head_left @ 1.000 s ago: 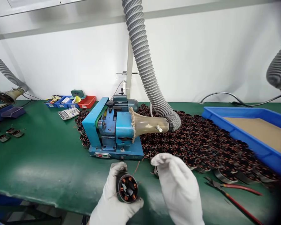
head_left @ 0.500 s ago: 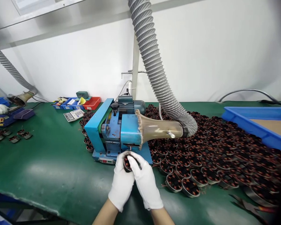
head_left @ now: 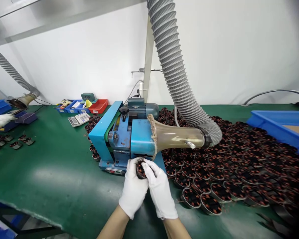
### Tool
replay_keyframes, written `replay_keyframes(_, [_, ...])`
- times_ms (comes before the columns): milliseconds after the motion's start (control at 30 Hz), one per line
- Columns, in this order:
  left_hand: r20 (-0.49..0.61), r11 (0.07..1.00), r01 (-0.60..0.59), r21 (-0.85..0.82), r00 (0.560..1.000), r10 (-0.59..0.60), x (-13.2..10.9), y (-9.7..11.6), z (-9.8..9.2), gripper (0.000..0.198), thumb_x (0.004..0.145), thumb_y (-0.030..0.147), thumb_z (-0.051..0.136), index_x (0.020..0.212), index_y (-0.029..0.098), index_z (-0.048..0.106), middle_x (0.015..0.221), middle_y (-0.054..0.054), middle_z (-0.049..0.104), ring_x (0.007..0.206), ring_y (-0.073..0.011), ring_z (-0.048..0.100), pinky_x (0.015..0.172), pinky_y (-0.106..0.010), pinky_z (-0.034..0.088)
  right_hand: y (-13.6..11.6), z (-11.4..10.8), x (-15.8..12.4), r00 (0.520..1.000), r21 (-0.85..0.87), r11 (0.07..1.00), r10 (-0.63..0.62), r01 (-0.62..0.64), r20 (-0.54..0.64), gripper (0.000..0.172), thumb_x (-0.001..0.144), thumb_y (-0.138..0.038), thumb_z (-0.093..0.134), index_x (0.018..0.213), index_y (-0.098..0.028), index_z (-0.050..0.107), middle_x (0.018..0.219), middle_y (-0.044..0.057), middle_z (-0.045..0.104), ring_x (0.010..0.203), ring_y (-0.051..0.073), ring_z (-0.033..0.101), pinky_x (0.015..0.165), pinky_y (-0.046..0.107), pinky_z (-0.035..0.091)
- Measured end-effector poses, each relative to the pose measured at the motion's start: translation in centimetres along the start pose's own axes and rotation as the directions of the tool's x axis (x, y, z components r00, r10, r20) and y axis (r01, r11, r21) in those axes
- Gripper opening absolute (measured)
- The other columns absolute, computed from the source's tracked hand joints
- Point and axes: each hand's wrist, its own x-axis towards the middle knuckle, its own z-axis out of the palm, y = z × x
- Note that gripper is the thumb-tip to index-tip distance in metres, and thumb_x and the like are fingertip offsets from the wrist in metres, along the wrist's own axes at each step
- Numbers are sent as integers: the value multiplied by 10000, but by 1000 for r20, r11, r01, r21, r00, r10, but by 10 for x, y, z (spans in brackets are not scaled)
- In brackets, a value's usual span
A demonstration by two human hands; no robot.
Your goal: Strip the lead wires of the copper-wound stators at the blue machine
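Note:
Both my hands wear white gloves and meet at the front of a blue bench machine (head_left: pixel 126 137). My left hand (head_left: pixel 133 189) is wrapped round a round motor stator (head_left: pixel 140 169) with copper windings, held right against the machine's lower front opening. My right hand (head_left: pixel 159 189) is closed on the stator's right side, fingertips pinching at its face. Whether a wire end sits in the pinch is hidden.
A ribbed grey extraction hose (head_left: pixel 179 83) ends in a funnel (head_left: pixel 174 136) on the machine. Several stators (head_left: pixel 226 159) cover the green bench (head_left: pixel 47 172) to the right. A blue tray (head_left: pixel 281 127) stands far right; small bins (head_left: pixel 84 106), a calculator (head_left: pixel 78 119) and another person's gloved hand (head_left: pixel 2 119) are left.
My hands have carried the stator from near the bench's front edge up to the machine's front. My right hand, earlier apart from it, has closed onto it.

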Motion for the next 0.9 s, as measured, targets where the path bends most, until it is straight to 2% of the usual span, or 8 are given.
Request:
replay_keyframes(133, [131,999,27,-41,991,-21,-30,-1,-18,389,663,102,624,1030,218,566,1029,-48,605,962,-200,601,879,-316,476,0,-12,-28,987,-38,990,-132,135,88,212,841,-305,521,916,-204,692,962,94,718,871,225,675,793,317,538])
replay_keyframes(233, [131,998,-60,24,990,56,-51,-5,-38,536,588,127,734,1086,223,560,1151,-82,563,1075,-258,566,938,-360,456,-10,-25,-45,973,-55,980,-182,191,141,199,844,-323,527,776,-207,674,800,58,686,736,194,658,693,265,532])
replay_keyframes(367, [261,946,-269,182,941,217,-60,2,-53,576,543,113,791,1055,257,571,1051,-52,581,976,-239,599,886,-350,488,-31,-43,-49,995,-10,1000,25,-24,99,365,827,-394,575,519,-211,505,527,-21,484,495,134,486,494,232,435])
replay_keyframes(467, [239,920,-332,207,929,281,-61,17,-55,539,537,132,808,999,248,556,947,-28,558,848,-204,610,766,-295,526,-40,-49,-49,983,270,947,183,-175,-5,326,785,-457,623,586,-205,569,560,-7,537,523,145,508,516,248,451])
replay_keyframes(600, [278,933,-302,194,929,243,-66,31,-52,541,655,121,722,1129,254,499,1061,-64,527,1002,-224,586,871,-316,501,-43,-37,-56,936,454,821,270,-346,225,303,703,-443,706,865,-186,714,785,83,703,715,230,650,666,338,527])
replay_keyframes(700, [312,933,-307,186,919,240,-72,27,-50,548,696,93,677,1171,275,473,1131,-72,503,1083,-223,560,943,-331,464,-45,-26,-58,958,386,879,227,-280,177,190,656,-370,744,717,-189,738,809,90,719,790,249,656,762,362,516])
replay_keyframes(767, [280,925,-335,181,919,278,-77,19,-49,539,691,89,678,1156,277,480,1114,-67,503,1064,-222,566,921,-325,477,-48,-27,-51,964,400,877,238,-265,117,182,643,-358,752,679,-180,735,728,77,702,685,216,635,678,342,523])
replay_keyframes(900, [178,913,-363,187,926,332,-81,8,-50,478,650,135,726,1071,247,528,1024,-57,521,979,-228,574,860,-329,500,-51,-47,-29,968,658,714,231,-239,101,241,650,-361,760,821,-194,722,617,8,612,497,118,511,480,260,475])
